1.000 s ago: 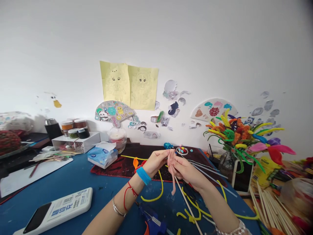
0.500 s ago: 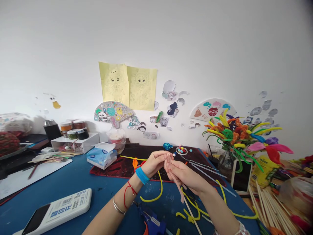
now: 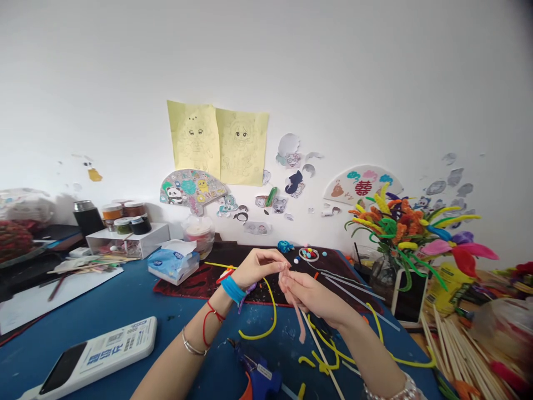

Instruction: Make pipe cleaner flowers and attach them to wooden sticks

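One soft pink fuzzy pipe-cleaner strip [image 3: 301, 328], held up between both hands over the blue tabletop [image 3: 183, 322]. Upper part bunched, mostly hidden by fingers; lower tail hangs free, slightly bent, blunt-ended. Right hand [image 3: 310, 290] grips it, fingers curled; left hand [image 3: 259, 266] pinches the top with fingertips. Thin pale wooden stick [image 3: 325, 360] slants down from under the right hand; can't tell whether gripped.

- Left: jars [image 3: 140, 225] on a box [image 3: 157, 239], the tissue pack [image 3: 172, 266] to its right.
- On the counter's [image 3: 129, 297] near side, the glue gun [image 3: 262, 379] lies left of the stick [image 3: 335, 382].
- The mat [image 3: 187, 286] spreads behind them.
- Over right, the phone [image 3: 410, 297] stands before the vase [image 3: 381, 272].
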### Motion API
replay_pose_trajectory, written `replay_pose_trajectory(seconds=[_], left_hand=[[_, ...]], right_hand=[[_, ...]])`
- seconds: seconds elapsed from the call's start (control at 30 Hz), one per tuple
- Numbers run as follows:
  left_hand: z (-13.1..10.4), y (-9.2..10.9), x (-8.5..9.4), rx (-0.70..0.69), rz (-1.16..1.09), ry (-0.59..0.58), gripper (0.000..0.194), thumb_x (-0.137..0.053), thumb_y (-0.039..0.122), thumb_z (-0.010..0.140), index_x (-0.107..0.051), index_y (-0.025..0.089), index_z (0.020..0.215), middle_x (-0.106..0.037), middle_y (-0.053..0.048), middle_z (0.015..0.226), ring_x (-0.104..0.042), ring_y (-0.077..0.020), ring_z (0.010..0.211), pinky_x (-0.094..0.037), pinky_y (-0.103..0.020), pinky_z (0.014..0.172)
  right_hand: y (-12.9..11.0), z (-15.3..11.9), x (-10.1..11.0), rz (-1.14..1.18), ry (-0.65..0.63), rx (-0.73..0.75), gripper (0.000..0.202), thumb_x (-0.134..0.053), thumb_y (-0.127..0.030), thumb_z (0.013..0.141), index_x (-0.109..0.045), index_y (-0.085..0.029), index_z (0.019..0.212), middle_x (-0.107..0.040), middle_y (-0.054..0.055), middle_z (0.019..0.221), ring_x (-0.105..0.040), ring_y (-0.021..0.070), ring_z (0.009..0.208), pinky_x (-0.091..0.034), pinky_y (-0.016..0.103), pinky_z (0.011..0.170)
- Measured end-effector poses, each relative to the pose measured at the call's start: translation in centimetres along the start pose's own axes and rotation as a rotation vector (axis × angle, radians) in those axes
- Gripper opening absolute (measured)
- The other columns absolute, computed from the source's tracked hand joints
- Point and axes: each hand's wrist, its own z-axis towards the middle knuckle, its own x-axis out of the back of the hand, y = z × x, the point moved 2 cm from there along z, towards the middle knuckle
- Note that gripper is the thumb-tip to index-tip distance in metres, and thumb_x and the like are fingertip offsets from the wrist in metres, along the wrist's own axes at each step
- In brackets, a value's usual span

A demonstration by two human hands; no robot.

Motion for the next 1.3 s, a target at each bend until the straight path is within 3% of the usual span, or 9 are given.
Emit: replay_pose_trajectory(seconds=[0.13,0.33,0.53,0.67,0.8,0.9,1.03,1.2,1.3], left_hand=[[0.0,0.5,0.3,0.044,0.086,-0.032,0.021,-0.066,0.028,0.072,-0.069,0.010,0.082,-0.062,-0.006,0.072,-0.053,-0.0100,0.059,-0.041,-0.021,0.054],[0.1,-0.1,-0.4,0.064,0.072,0.103,0.025,-0.064,0.032,0.073,-0.066,0.008,0.077,-0.063,-0.005,0.060,-0.054,-0.0106,0.051,-0.043,-0.023,0.052],[0.0,1.0,0.5,-0.022,0.104,0.170,0.022,-0.062,0.031,0.074,-0.064,0.008,0.078,-0.062,-0.004,0.064,-0.055,-0.0113,0.053,-0.045,-0.024,0.052],[-0.3,2.5,0.9,0.027,0.284,-0.015,0.022,-0.056,0.031,0.078,-0.062,0.010,0.080,-0.063,-0.006,0.071,-0.058,-0.0141,0.062,-0.047,-0.025,0.057],[-1.1,4.2,-0.4,-0.002,0.837,-0.238,0.017,-0.054,0.027,0.078,-0.065,0.014,0.080,-0.064,-0.007,0.083,-0.059,-0.0146,0.074,-0.045,-0.023,0.067],[-1.7,3.9,-1.6,0.159,1.064,-0.433,0.019,-0.047,0.022,0.080,-0.064,0.015,0.074,-0.064,-0.003,0.069,-0.059,-0.0124,0.063,-0.042,-0.020,0.060],[-2.0,1.7,-2.7,0.405,1.027,-0.659,0.023,-0.035,0.017,0.083,-0.055,0.016,0.072,-0.060,0.000,0.056,-0.055,-0.0095,0.047,-0.040,-0.018,0.051],[-1.4,-0.2,-2.6,0.257,1.147,-0.558,0.016,-0.036,0.017,0.083,-0.052,0.017,0.082,-0.061,-0.004,0.077,-0.056,-0.0139,0.066,-0.039,-0.022,0.056],[-1.2,-0.7,-2.4,0.285,1.056,-0.524,0.024,-0.028,0.025,0.088,-0.051,0.017,0.084,-0.058,-0.003,0.077,-0.053,-0.0128,0.067,-0.039,-0.022,0.060]], right_hand=[[-0.1,-0.1,0.0,-0.026,-0.004,-0.008,0.032,-0.040,-0.047,0.086,-0.044,-0.017,0.076,-0.032,-0.006,0.053,-0.025,0.0056,0.045,-0.019,0.018,0.040],[-0.1,0.0,-0.1,-0.074,0.099,-0.078,0.029,-0.043,-0.045,0.083,-0.043,-0.018,0.074,-0.034,-0.006,0.055,-0.025,0.0046,0.042,-0.019,0.017,0.038],[-0.4,-0.4,0.0,-0.142,-0.034,-0.066,0.035,-0.035,-0.049,0.086,-0.040,-0.018,0.072,-0.039,-0.004,0.061,-0.030,0.0057,0.047,-0.027,0.018,0.042],[-0.5,-1.2,0.5,-0.413,-0.068,-0.002,0.038,-0.027,-0.047,0.090,-0.041,-0.018,0.071,-0.042,-0.002,0.062,-0.039,0.0083,0.053,-0.033,0.020,0.051],[-0.2,-1.8,0.8,-0.803,-0.029,0.022,0.040,-0.021,-0.044,0.092,-0.047,-0.018,0.075,-0.054,0.001,0.067,-0.050,0.0125,0.061,-0.032,0.023,0.056],[0.2,-1.8,0.5,-1.030,-0.045,0.042,0.040,-0.021,-0.040,0.092,-0.050,-0.018,0.076,-0.060,0.003,0.072,-0.055,0.0158,0.065,-0.032,0.025,0.056],[0.6,-1.6,0.4,-1.207,-0.076,0.067,0.032,-0.030,-0.033,0.091,-0.055,-0.018,0.080,-0.064,0.006,0.079,-0.059,0.0198,0.071,-0.033,0.026,0.058],[-0.1,-1.9,2.4,-1.023,-0.018,0.020,0.025,-0.039,-0.035,0.087,-0.058,-0.019,0.086,-0.064,0.004,0.084,-0.057,0.0175,0.074,-0.036,0.024,0.059],[-0.9,-2.3,4.0,-0.901,0.023,0.046,0.032,-0.032,-0.036,0.090,-0.061,-0.021,0.090,-0.064,0.003,0.087,-0.056,0.0164,0.077,-0.038,0.024,0.065]])
